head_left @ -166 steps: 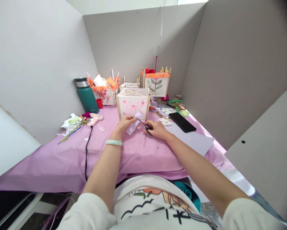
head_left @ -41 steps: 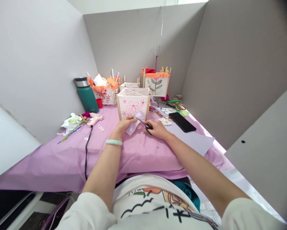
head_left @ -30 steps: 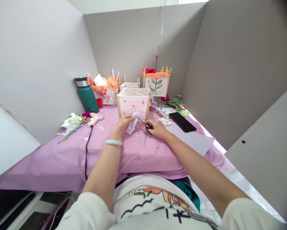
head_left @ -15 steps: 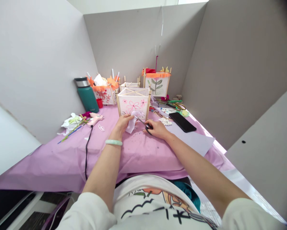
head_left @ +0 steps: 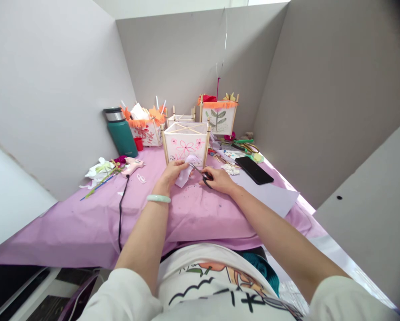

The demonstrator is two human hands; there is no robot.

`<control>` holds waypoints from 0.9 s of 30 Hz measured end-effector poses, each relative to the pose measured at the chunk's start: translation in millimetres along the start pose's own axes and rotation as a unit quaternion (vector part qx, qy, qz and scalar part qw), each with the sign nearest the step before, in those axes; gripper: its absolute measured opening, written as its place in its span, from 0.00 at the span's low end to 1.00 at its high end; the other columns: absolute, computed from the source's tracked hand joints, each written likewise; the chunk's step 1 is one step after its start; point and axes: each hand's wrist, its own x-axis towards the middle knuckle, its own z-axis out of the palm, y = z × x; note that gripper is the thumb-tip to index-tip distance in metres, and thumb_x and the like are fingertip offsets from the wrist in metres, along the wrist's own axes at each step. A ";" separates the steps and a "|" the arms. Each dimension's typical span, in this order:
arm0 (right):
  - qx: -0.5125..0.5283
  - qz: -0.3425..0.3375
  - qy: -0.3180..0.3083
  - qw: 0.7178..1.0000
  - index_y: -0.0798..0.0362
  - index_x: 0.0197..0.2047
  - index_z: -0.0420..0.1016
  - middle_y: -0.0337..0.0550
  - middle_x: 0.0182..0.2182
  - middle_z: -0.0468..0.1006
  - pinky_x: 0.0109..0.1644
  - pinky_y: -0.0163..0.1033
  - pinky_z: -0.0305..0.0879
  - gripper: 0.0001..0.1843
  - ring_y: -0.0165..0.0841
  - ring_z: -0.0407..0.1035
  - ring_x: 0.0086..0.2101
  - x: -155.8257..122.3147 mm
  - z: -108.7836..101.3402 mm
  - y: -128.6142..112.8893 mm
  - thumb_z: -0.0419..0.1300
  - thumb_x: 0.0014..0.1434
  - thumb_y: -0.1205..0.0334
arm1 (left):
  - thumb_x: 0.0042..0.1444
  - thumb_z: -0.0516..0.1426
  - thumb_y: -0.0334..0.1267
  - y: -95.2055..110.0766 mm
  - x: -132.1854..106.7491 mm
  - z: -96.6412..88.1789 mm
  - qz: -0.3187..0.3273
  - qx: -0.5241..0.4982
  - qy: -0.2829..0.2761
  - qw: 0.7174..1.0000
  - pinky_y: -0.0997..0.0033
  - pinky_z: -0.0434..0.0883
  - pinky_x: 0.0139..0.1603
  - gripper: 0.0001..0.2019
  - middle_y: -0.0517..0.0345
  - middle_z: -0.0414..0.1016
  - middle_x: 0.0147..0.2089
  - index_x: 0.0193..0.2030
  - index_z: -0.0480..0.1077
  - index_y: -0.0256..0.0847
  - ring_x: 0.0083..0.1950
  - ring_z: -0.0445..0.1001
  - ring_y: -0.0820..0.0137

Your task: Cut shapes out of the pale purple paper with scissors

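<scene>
My left hand (head_left: 171, 174), with a pale green bangle on the wrist, pinches a small piece of lilac paper (head_left: 184, 173) above the purple tablecloth (head_left: 86, 227). My right hand (head_left: 219, 180) grips black scissors (head_left: 202, 174), whose blades point left into the paper's upper edge. Just behind both hands stands a white paper lantern (head_left: 185, 142) with pink flowers and a wooden stick frame.
A teal flask (head_left: 120, 132) stands back left, beside more lanterns (head_left: 219, 116). A pink glue gun (head_left: 132, 166) with a black cord lies left. A black phone (head_left: 254, 170) and a lilac sheet (head_left: 270, 194) lie right. Grey partition walls enclose the desk.
The lilac paper has curled and turned a little in my left fingers while the scissors work along its top edge. Both hands stay in nearly the same place.
</scene>
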 end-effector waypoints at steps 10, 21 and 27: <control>0.004 -0.015 0.010 1.000 0.50 0.49 0.77 0.40 0.32 0.81 0.35 0.33 0.59 0.19 0.31 0.71 0.30 -0.9 2.1 2.0 0.69 0.56 0.53 | 0.51 0.67 0.35 -1.2 0.6 -1.6 0.001 0.008 -0.016 1.000 0.71 0.73 0.27 0.09 0.50 0.79 0.26 0.35 0.75 0.32 0.25 0.77 0.66; -0.004 -0.009 0.011 1.000 0.50 0.48 0.78 0.40 0.32 0.82 0.35 0.34 0.58 0.17 0.32 0.72 0.29 -0.7 2.9 3.4 0.68 0.57 0.54 | 0.52 0.68 0.36 -0.3 -1.6 0.3 -0.008 0.001 -0.009 1.000 0.70 0.73 0.27 0.09 0.49 0.78 0.27 0.35 0.76 0.31 0.25 0.77 0.66; -0.012 -0.004 0.010 1.000 0.50 0.48 0.78 0.40 0.32 0.82 0.36 0.34 0.59 0.17 0.33 0.73 0.31 -0.9 2.4 2.5 0.68 0.57 0.55 | 0.53 0.67 0.34 1.8 -3.5 2.4 -0.010 -0.001 -0.003 1.000 0.69 0.74 0.28 0.08 0.49 0.78 0.27 0.35 0.76 0.31 0.25 0.77 0.66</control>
